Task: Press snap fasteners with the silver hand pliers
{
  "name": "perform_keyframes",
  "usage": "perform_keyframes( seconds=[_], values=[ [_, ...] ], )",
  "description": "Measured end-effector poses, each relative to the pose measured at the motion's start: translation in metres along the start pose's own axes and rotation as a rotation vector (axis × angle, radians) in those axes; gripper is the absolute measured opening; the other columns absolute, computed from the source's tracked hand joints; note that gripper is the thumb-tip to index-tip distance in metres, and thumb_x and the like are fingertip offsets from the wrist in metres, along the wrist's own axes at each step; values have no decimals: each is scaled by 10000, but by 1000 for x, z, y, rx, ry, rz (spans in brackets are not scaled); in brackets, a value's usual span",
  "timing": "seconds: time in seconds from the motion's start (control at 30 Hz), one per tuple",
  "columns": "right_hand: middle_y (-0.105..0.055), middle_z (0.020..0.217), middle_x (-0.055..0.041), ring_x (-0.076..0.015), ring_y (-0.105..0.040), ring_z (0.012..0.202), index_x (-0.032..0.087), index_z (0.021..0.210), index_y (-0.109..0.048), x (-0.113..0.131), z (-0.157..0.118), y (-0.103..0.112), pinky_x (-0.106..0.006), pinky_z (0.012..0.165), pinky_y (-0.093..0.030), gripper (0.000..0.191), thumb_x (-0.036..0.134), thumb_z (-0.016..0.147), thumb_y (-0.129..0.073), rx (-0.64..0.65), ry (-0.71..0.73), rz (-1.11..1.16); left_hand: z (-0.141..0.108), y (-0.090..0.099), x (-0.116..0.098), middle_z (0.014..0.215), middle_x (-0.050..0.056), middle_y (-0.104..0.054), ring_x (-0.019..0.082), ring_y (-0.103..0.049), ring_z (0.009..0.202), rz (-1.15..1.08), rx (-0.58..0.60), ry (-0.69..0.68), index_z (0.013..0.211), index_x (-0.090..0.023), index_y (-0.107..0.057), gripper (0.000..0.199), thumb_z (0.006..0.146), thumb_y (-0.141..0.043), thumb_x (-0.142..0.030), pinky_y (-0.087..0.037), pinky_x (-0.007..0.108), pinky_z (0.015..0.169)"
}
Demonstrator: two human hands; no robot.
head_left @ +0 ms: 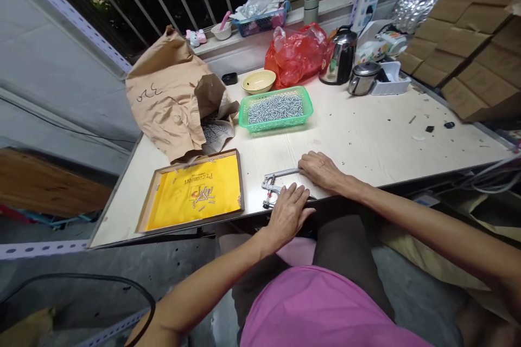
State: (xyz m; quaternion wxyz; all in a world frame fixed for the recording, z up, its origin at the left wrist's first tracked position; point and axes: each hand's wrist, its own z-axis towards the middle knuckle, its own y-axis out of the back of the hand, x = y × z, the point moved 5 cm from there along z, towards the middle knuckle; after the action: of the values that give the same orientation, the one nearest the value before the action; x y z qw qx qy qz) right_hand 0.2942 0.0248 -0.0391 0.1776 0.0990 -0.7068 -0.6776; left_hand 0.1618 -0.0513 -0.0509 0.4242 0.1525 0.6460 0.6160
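Note:
A metal plier-like hand tool (268,184) with a spring and a small red part lies near the table's front edge, its two handles spread apart. My left hand (288,209) rests palm down over the lower handle, fingers stretched out. Bent around the end of the upper handle are the fingers of my right hand (321,169); their tips are partly hidden. To the left, a shallow tray (240,184) lined with yellow cloth holds several small metal pins (205,195). A green plastic basket (277,126) full of similar shiny metal pieces stands behind the tool.
A torn brown paper bag (163,103) with metal pieces spilling at its mouth lies at the back left. Along the back are a cream bowl (258,81), a red plastic bag (297,54), a kettle (340,57) and a steel pot (363,80). Cardboard (468,38) leans at the right.

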Motion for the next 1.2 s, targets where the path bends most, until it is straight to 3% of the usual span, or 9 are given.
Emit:
perform_keyframes(
  seconds=[0.17,0.27,0.4,0.5,0.67,0.8,0.87,1.03,1.2],
  values=[
    [-637,955,-105,-251,-474,955,167,912,-647,6,28,10,-366,764,-293,187,238,908,-474,-16,9,-98,-1,0,-4,1306,128,-551,273,-403,1308,-68,-53,27,1267,-168,-492,426,916,-457,-405,-294,524,1090],
    [-618,977,-103,-246,-463,946,188,923,-661,45,32,15,-361,734,-302,175,244,888,-499,17,179,-81,-3,-1,-3,1316,145,-535,289,-382,1322,-103,-77,17,1293,-165,-473,446,909,-473,-391,-294,537,1084],
    [-602,992,-96,-248,-436,967,228,814,-683,111,30,11,-366,710,-320,148,243,855,-541,101,526,-60,-9,-13,1,1216,144,-599,305,-508,1202,-156,-49,68,1257,-154,-516,425,902,-478,-385,-398,482,1018],
    [-605,960,-108,-245,-443,944,216,745,-672,138,32,3,-378,718,-332,179,195,846,-526,96,624,-95,-13,-21,0,1268,150,-567,314,-512,1196,-141,-49,68,1305,-148,-471,479,895,-484,-396,-406,467,1016],
    [-620,849,-99,-226,-500,879,177,781,-639,145,42,-7,-347,718,-341,157,160,849,-499,28,638,-73,-21,-15,-7,1230,151,-585,291,-533,1163,-84,-52,22,1268,-127,-486,483,885,-501,-422,-437,412,984],
    [-615,788,-61,-184,-521,737,180,827,-591,121,59,30,-306,687,-358,126,181,865,-471,-155,423,86,-38,23,-4,1217,113,-577,248,-501,1179,-46,-156,-42,1211,-169,-533,363,911,-471,-364,-431,376,984],
    [-601,776,-50,-168,-515,697,184,832,-565,101,72,64,-288,653,-365,121,187,876,-452,-296,328,177,-52,51,18,1136,96,-605,217,-530,1098,-15,-241,76,1137,-184,-583,277,926,-435,-284,-457,353,930],
    [-610,835,-73,-196,-542,745,183,945,-592,43,118,135,-314,653,-377,150,260,905,-470,-542,140,138,-96,107,119,920,73,-625,207,-530,918,197,-334,652,986,-199,-657,225,919,-444,-228,-463,344,816],
    [-610,1018,-127,-252,-570,821,203,1230,-544,24,124,136,-365,661,-428,404,436,908,-471,-497,134,46,-120,114,178,950,65,-601,201,-507,975,313,-168,844,971,-192,-668,212,906,-482,-272,-435,294,801]
  ],
)
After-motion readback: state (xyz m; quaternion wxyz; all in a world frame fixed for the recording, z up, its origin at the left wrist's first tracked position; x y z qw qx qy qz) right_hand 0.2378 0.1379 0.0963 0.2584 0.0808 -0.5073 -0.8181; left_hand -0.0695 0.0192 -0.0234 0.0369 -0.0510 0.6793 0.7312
